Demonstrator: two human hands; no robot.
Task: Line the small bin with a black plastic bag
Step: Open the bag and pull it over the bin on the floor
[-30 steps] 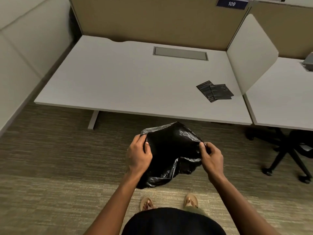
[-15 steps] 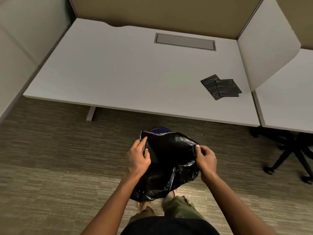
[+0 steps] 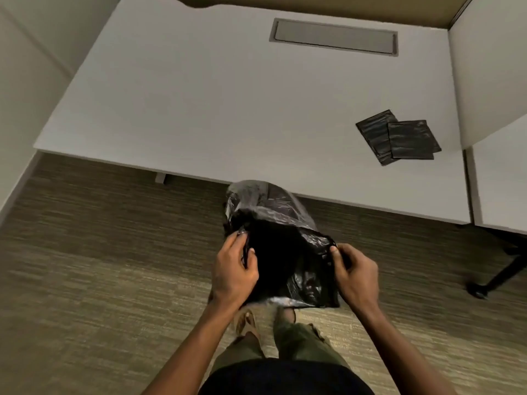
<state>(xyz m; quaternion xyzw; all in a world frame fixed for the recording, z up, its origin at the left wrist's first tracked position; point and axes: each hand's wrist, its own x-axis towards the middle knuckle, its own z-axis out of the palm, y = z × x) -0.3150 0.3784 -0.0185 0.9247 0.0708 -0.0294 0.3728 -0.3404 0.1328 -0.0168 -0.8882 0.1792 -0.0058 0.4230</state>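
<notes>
A black plastic bag [image 3: 285, 252] hangs open between my hands above the carpet, just in front of the desk edge. My left hand [image 3: 233, 272] pinches the left side of its mouth. My right hand [image 3: 356, 275] pinches the right side. The far part of the bag billows up, shiny and grey. The small bin is hidden behind the bag.
A white desk [image 3: 228, 109] spans the upper view, with two folded black bags [image 3: 399, 136] near its right end and a grey cable hatch [image 3: 333, 38] at the back. A white divider panel [image 3: 490, 67] stands to the right. A chair base [image 3: 496, 275] sits on the carpet at right.
The bag's mouth has been pulled wider and its far side has billowed upward over where the blue bin rim showed. The view has tilted down and closer to the desk.
</notes>
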